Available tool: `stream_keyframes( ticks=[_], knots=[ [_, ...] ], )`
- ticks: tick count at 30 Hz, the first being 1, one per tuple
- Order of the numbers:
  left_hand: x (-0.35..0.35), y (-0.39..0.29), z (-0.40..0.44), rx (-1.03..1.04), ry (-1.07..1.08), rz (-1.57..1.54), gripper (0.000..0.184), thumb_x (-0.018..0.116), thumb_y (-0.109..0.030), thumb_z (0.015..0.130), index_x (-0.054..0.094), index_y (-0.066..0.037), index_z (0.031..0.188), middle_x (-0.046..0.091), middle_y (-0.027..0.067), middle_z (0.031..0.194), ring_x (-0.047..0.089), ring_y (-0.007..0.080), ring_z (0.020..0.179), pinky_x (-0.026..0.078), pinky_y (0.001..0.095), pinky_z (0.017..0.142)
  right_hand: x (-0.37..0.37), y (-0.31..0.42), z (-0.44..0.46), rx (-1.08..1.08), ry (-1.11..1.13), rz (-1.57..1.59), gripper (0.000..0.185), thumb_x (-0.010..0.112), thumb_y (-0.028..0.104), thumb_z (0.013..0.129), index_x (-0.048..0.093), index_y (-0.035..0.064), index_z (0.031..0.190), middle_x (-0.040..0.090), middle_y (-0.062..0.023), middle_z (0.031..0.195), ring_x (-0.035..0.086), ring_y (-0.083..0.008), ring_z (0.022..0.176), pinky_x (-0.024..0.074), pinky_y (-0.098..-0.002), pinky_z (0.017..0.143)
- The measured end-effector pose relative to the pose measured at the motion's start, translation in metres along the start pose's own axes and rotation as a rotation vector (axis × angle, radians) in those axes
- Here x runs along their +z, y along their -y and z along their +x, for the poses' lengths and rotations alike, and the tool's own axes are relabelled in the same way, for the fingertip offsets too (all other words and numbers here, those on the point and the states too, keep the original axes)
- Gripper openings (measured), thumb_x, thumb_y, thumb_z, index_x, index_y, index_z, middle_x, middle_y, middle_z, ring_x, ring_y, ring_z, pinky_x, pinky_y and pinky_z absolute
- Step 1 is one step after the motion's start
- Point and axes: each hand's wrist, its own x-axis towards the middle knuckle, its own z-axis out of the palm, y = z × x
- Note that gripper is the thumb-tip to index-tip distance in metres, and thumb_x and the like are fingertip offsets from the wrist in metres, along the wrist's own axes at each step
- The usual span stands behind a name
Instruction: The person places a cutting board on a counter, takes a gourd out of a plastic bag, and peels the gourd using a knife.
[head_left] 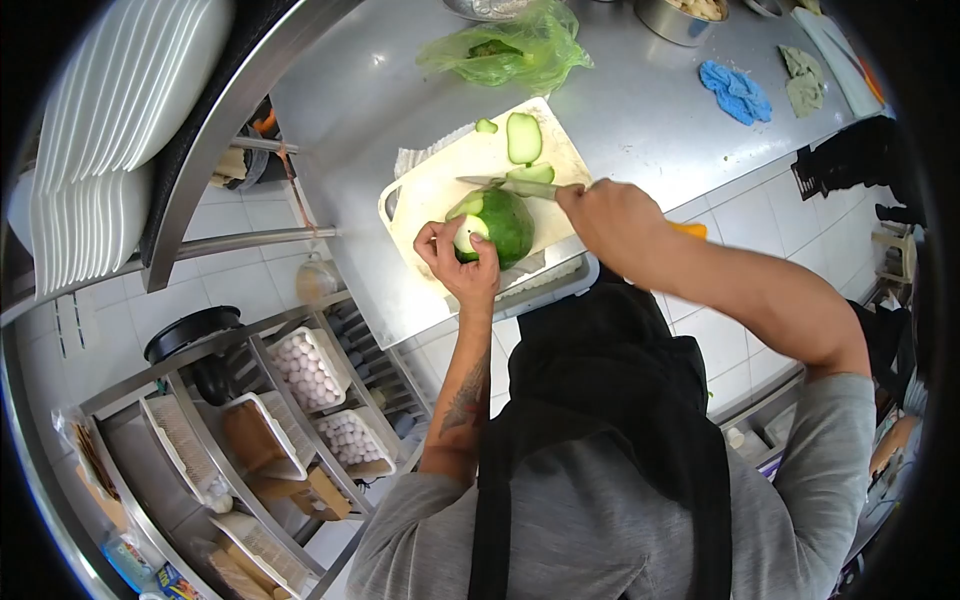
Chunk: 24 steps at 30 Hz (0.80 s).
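Observation:
A round green fruit (508,226) with pale cut patches rests on the cream cutting board (420,185). My left hand (462,262) grips its left side, fingers curled against the pale cut face. A knife (520,187) is in my right hand (610,215), its blade pointing left over the top edge of the fruit. Pale green cut pieces lie farther up the board: a large slice (524,138), a small bit (486,126) and another piece (536,173) beside the blade. A cloth shows partly under the board's left side.
A green plastic bag (510,55) sits beyond the board. Blue (736,92) and greenish (802,82) cloths and a metal pot (682,22) are farther right. Stacked white plates (130,100) stand at upper left, above shelves with egg trays (305,370). A grey container is below the board.

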Motion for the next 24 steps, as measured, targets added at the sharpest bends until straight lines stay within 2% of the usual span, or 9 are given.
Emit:
stream_keyframes(
  ticks=[1, 3, 4, 7, 9, 14, 16, 18, 24],
  knots=[
    [-0.002, 0.001, -0.001, 0.005, 0.007, 0.001, 0.028, 0.062, -0.007, 0.083, 0.067, -0.003, 0.111, 0.048, 0.0150, 0.107, 0.048, 0.0298, 0.106, 0.042, 0.0420, 0.095, 0.006, 0.000, 0.005, 0.006, -0.002, 0.007, 0.035, 0.065, 0.005, 0.083, 0.054, 0.0013, 0.116, 0.067, -0.0137, 0.075, 0.073, -0.0245, 0.070, 0.0575, -0.0338, 0.056],
    [0.000, -0.003, 0.002, -0.018, 0.009, 0.027, 0.029, 0.062, -0.007, 0.083, 0.067, -0.004, 0.111, 0.047, 0.0153, 0.108, 0.047, 0.0304, 0.106, 0.041, 0.0423, 0.097, 0.007, -0.006, 0.011, 0.033, -0.038, 0.232, 0.034, 0.063, 0.002, 0.083, 0.055, 0.0003, 0.115, 0.069, -0.0158, 0.077, 0.073, -0.0290, 0.074, 0.0587, -0.0383, 0.061],
    [-0.001, -0.005, 0.003, -0.019, 0.005, 0.024, 0.029, 0.062, -0.007, 0.083, 0.067, -0.004, 0.111, 0.047, 0.0153, 0.108, 0.047, 0.0304, 0.106, 0.041, 0.0423, 0.097, 0.003, -0.011, 0.006, 0.042, -0.044, 0.369, 0.035, 0.061, 0.000, 0.084, 0.054, 0.0004, 0.118, 0.069, -0.0168, 0.077, 0.072, -0.0339, 0.073, 0.0588, -0.0422, 0.062],
    [-0.008, -0.015, 0.012, -0.010, 0.096, 0.127, 0.029, 0.064, -0.007, 0.081, 0.067, -0.004, 0.110, 0.046, 0.0154, 0.110, 0.047, 0.0308, 0.107, 0.041, 0.0425, 0.098, -0.015, -0.018, -0.019, 0.046, 0.001, 0.452, 0.035, 0.059, 0.000, 0.085, 0.053, 0.0003, 0.120, 0.068, -0.0186, 0.077, 0.071, -0.0366, 0.072, 0.0585, -0.0445, 0.062],
    [-0.008, -0.021, 0.016, 0.071, 0.159, 0.163, 0.030, 0.069, -0.009, 0.078, 0.067, -0.005, 0.108, 0.045, 0.0154, 0.111, 0.046, 0.0311, 0.108, 0.040, 0.0434, 0.098, -0.025, -0.021, -0.034, 0.041, 0.032, 0.422, 0.035, 0.058, 0.001, 0.085, 0.052, 0.0006, 0.120, 0.068, -0.0186, 0.076, 0.071, -0.0361, 0.072, 0.0585, -0.0439, 0.062],
    [0.001, -0.014, 0.012, 0.070, 0.126, 0.216, 0.033, 0.073, -0.013, 0.074, 0.067, -0.006, 0.105, 0.045, 0.0154, 0.111, 0.045, 0.0312, 0.109, 0.041, 0.0446, 0.097, -0.041, -0.033, -0.058, 0.027, 0.076, 0.348, 0.033, 0.059, 0.003, 0.086, 0.053, 0.0008, 0.118, 0.066, -0.0181, 0.075, 0.072, -0.0349, 0.070, 0.0582, -0.0419, 0.060],
    [0.002, -0.012, 0.013, 0.069, 0.117, 0.218, 0.034, 0.073, -0.013, 0.073, 0.067, -0.006, 0.105, 0.045, 0.0154, 0.110, 0.045, 0.0311, 0.109, 0.041, 0.0447, 0.096, -0.043, -0.037, -0.059, 0.018, 0.077, 0.267, 0.034, 0.062, 0.005, 0.086, 0.054, -0.0016, 0.118, 0.068, -0.0131, 0.073, 0.073, -0.0266, 0.070, 0.0587, -0.0348, 0.059],
    [0.001, -0.011, 0.013, 0.053, 0.118, 0.207, 0.035, 0.075, -0.018, 0.070, 0.068, -0.006, 0.102, 0.045, 0.0141, 0.110, 0.043, 0.0316, 0.106, 0.040, 0.0477, 0.092, -0.039, -0.041, -0.055, 0.001, 0.069, 0.250, 0.035, 0.063, 0.005, 0.086, 0.054, -0.0016, 0.119, 0.068, -0.0130, 0.074, 0.073, -0.0262, 0.069, 0.0586, -0.0343, 0.058],
    [0.002, -0.012, 0.013, 0.010, 0.127, 0.202, 0.035, 0.075, -0.020, 0.069, 0.068, -0.007, 0.101, 0.046, 0.0145, 0.107, 0.044, 0.0313, 0.103, 0.040, 0.0461, 0.090, -0.032, -0.045, -0.041, -0.027, 0.059, 0.252, 0.031, 0.061, 0.006, 0.087, 0.054, 0.0022, 0.117, 0.066, -0.0151, 0.076, 0.072, -0.0289, 0.066, 0.0588, -0.0363, 0.057]
  ],
)
